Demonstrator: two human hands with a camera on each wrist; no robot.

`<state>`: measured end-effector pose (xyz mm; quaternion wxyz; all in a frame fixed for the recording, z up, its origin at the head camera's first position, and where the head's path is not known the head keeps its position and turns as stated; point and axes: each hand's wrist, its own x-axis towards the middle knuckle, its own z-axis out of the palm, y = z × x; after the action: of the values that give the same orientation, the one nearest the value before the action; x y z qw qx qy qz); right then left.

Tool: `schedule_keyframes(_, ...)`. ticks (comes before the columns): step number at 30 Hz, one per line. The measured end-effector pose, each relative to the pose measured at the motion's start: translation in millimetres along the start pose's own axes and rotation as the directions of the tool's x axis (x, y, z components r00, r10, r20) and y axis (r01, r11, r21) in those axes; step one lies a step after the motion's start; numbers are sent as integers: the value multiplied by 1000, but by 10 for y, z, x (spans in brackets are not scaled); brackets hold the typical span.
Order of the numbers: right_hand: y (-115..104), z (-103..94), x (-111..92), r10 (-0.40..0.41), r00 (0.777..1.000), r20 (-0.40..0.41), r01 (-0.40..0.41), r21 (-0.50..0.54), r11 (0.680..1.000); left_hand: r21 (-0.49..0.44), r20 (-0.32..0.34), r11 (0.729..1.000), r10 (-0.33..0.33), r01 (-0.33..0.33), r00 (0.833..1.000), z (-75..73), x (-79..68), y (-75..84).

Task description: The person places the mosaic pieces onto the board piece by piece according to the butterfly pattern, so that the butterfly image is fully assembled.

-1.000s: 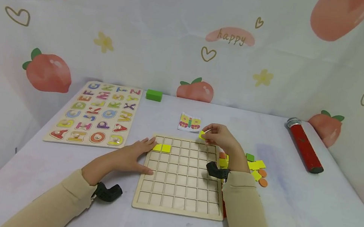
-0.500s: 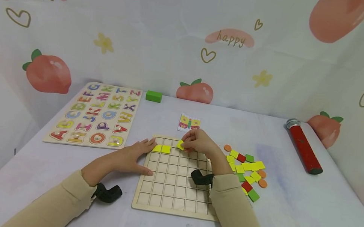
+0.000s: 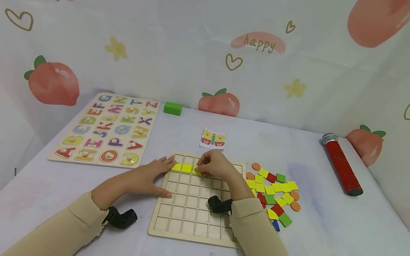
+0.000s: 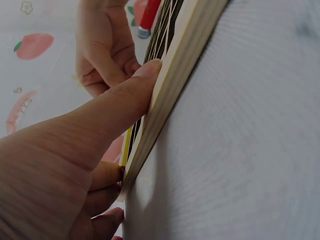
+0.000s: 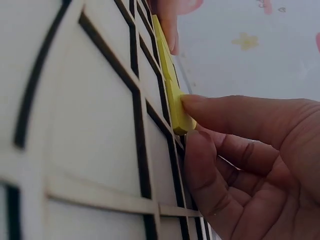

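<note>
A square wooden grid board (image 3: 190, 214) lies flat on the table. My left hand (image 3: 145, 177) rests on its left edge, fingers stretched out and thumb (image 4: 140, 77) lying over the rim. My right hand (image 3: 219, 166) is over the upper part of the board and pinches a square yellow tile (image 5: 180, 112) between thumb and finger, at the third cell of the second row. To its left, two more yellow tiles (image 3: 186, 168) sit side by side in that row. Behind the board lies a small card (image 3: 213, 139) with a butterfly picture.
Loose yellow, red, green, orange and blue pieces (image 3: 270, 190) lie to the right of the board. An alphabet puzzle board (image 3: 110, 129) is at the left and a green block (image 3: 173, 108) at the back. A red microphone (image 3: 342, 164) lies far right.
My right hand has carried the yellow tile leftward from beyond the board's top edge to the second row, beside the other two. My left hand has stayed put.
</note>
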<state>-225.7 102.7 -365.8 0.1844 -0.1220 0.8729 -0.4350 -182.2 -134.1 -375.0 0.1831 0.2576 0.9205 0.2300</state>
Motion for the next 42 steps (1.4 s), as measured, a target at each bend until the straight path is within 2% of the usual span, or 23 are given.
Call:
schedule_keyframes(4, -15, 11, -9, 3, 1000, 0, -3, -24, 1000, 2, 0, 1000, 5, -5, 1000, 8, -1, -7)
schedule_keyframes(9, -5, -29, -21, 0, 1000, 13, 0, 14, 1000, -1, 1, 1000, -19, 19, 1000, 10, -4, -2)
schedule_keyframes(13, 52, -141, -41, -14, 1000, 2, 14, 49, 999, 0, 0, 999, -36, 36, 999, 11, 2, 16)
schedule_keyframes(16, 129, -277, -68, -2, 999, -46, 5, 61, 998, 0, 4, 999, -36, 36, 999, 7, 5, 36)
schedule_keyframes(22, 302, -607, -201, 83, 982, -170, -73, 68, 995, 25, 18, 999, -30, 30, 999, -20, -5, 46)
schedule_keyframes(28, 543, -884, -365, 208, 940, -270, -207, 31, 978, 36, 43, 999, -31, 29, 999, -40, -20, 36)
schedule_keyframes(34, 768, -1038, -460, 277, 920, -277, -260, 97, 961, 37, 50, 999, -19, 18, 999, -52, -19, 42)
schedule_keyframes(38, 832, -1090, -517, 316, 908, -276, -302, 94, 949, 29, 59, 999, -24, 23, 998, -56, -18, 48)
schedule_keyframes(42, 864, -1113, -558, 309, 915, -260, -305, 54, 951, 23, 69, 999, -25, 23, 997, -63, -18, 52)
